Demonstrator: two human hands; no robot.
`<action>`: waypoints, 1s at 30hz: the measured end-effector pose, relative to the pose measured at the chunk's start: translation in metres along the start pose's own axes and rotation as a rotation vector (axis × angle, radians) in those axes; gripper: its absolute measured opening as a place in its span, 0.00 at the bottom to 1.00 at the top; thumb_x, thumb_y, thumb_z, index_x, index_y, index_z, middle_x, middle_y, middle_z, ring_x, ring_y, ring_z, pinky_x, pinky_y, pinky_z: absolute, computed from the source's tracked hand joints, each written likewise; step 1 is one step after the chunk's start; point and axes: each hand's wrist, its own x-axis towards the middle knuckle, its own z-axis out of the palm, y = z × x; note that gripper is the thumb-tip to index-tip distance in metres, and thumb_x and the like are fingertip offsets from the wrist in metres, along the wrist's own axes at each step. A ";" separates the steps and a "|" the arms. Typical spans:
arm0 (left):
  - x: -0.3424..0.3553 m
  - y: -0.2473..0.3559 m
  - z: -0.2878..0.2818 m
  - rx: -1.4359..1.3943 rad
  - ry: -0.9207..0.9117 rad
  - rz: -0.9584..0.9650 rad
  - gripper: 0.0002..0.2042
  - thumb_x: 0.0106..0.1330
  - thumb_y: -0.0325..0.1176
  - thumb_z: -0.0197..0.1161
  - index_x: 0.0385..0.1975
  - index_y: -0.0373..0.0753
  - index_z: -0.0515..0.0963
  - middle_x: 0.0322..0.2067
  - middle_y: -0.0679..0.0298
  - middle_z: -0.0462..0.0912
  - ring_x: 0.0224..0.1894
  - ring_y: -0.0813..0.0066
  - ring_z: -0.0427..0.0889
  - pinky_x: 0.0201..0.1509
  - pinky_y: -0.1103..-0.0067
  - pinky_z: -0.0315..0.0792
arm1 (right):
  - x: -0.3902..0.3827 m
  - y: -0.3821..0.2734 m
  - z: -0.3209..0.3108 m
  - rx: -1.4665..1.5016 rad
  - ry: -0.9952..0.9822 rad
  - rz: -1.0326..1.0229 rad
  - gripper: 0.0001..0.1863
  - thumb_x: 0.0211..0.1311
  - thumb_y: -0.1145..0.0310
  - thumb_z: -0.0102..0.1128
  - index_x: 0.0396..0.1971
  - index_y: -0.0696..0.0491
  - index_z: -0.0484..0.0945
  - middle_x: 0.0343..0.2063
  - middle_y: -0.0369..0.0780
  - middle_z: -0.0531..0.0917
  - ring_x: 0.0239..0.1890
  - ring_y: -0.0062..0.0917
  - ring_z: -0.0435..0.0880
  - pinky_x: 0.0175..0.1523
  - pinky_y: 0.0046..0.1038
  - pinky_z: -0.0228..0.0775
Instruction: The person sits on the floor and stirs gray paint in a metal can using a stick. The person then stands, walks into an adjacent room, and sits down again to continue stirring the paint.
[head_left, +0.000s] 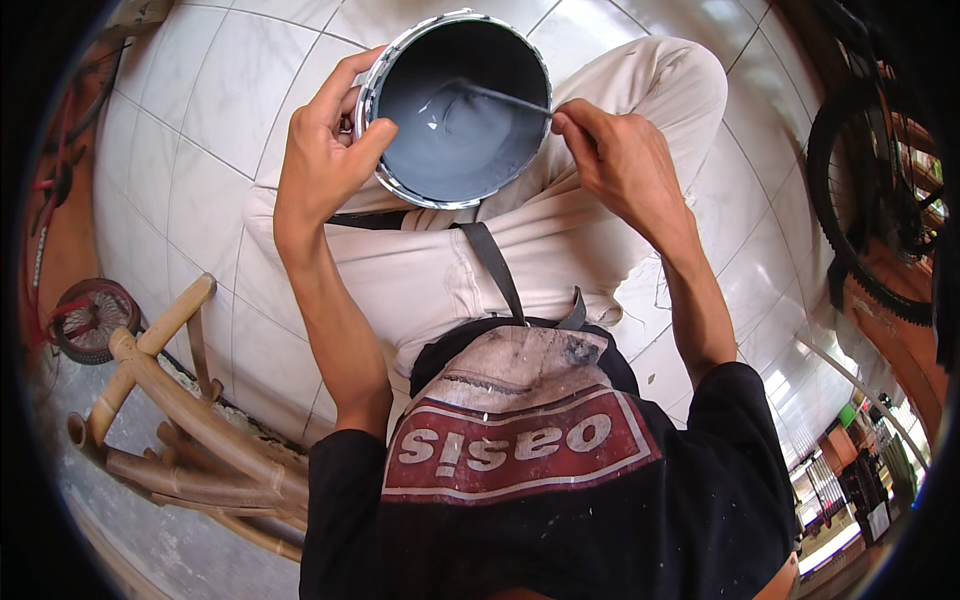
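Note:
A round bucket point(372, 85) of grey paint is tilted toward me above my crossed legs. My left hand point(335, 150) grips its left side, thumb near the rim and fingers round the outer wall. Between the thumb and fingers of my right hand point(612, 150), at the right rim, is a thin stirring stick point(510, 99). The stick slants over the rim, and its far end dips into the grey paint point(440, 150). Whether the stick is wood or metal I cannot tell. Paint coats the inner wall, and grey smears mark the rim.
White floor tiles point(215, 80) surround my legs in light trousers point(400, 280). A bamboo frame point(200, 420) stands at the lower left, beside a small wheel point(95, 320). At the right is a bicycle wheel point(830, 190); assorted items point(850, 470) crowd the lower right.

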 end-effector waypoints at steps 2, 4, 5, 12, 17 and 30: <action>0.004 0.002 0.002 -0.032 0.002 0.015 0.31 0.61 0.24 0.63 0.69 0.37 0.80 0.31 0.66 0.89 0.27 0.87 0.73 0.35 0.84 0.71 | 0.000 -0.001 0.002 -0.046 -0.010 -0.022 0.11 0.81 0.64 0.62 0.44 0.55 0.88 0.22 0.49 0.84 0.24 0.48 0.84 0.35 0.44 0.74; 0.000 -0.001 -0.002 0.032 -0.007 0.011 0.31 0.61 0.24 0.63 0.69 0.37 0.80 0.31 0.66 0.90 0.27 0.87 0.73 0.35 0.84 0.71 | -0.003 -0.002 0.007 0.010 -0.136 -0.128 0.11 0.81 0.64 0.62 0.45 0.55 0.88 0.22 0.49 0.85 0.24 0.47 0.85 0.34 0.44 0.75; -0.001 -0.001 -0.002 0.061 -0.010 0.009 0.31 0.61 0.24 0.63 0.69 0.37 0.80 0.31 0.66 0.90 0.27 0.87 0.73 0.35 0.84 0.71 | -0.001 -0.001 0.003 0.007 -0.083 -0.075 0.11 0.81 0.64 0.62 0.44 0.56 0.88 0.23 0.49 0.85 0.24 0.48 0.85 0.35 0.44 0.75; 0.003 -0.001 0.000 0.003 0.003 0.014 0.31 0.61 0.23 0.62 0.69 0.37 0.80 0.33 0.66 0.91 0.29 0.87 0.74 0.36 0.84 0.72 | 0.006 0.002 -0.003 0.070 -0.045 -0.062 0.12 0.80 0.63 0.63 0.44 0.57 0.89 0.23 0.49 0.85 0.26 0.49 0.84 0.36 0.43 0.76; 0.003 -0.001 0.001 -0.022 0.004 0.035 0.30 0.61 0.23 0.62 0.69 0.37 0.79 0.33 0.67 0.91 0.29 0.87 0.74 0.35 0.84 0.71 | 0.004 0.003 -0.003 -0.063 -0.167 -0.147 0.13 0.81 0.64 0.62 0.43 0.57 0.89 0.23 0.50 0.85 0.26 0.49 0.84 0.37 0.44 0.76; 0.001 -0.001 -0.001 0.028 -0.011 0.005 0.30 0.61 0.24 0.62 0.68 0.37 0.80 0.31 0.68 0.89 0.29 0.87 0.72 0.34 0.84 0.70 | 0.006 -0.003 0.004 -0.012 -0.116 -0.117 0.14 0.78 0.64 0.61 0.34 0.57 0.87 0.22 0.52 0.85 0.30 0.54 0.87 0.39 0.50 0.79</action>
